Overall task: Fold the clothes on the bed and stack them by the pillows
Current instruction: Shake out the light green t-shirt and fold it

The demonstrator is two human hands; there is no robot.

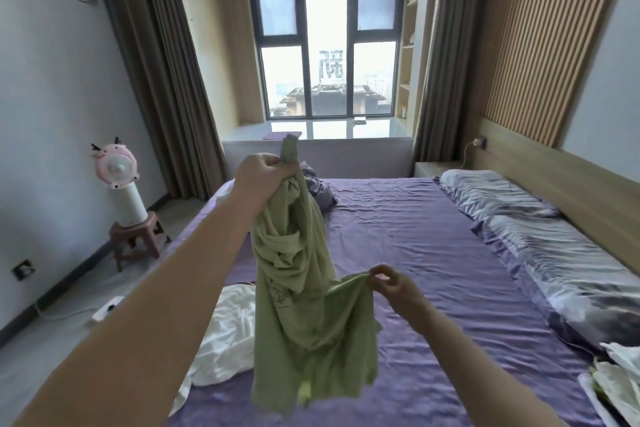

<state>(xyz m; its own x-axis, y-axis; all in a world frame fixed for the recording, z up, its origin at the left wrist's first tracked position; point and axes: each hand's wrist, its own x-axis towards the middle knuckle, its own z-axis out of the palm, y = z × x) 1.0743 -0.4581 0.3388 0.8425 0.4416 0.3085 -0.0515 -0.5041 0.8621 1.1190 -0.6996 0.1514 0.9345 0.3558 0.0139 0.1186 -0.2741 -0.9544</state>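
2 hands (263, 173) (394, 284), fingers gripping 1 green garment (304, 288) above purple bed (433, 253).

We see a green garment (304, 305) of thin, matt, soft cloth. The purple bedsheet (433, 253) looks smooth with a slight sheen, finely creased. Near left, the white cloth (228, 340) seems satiny. On the right, the headboard (554, 177) is matt wood; the far window ledge (339, 130) is glossy.
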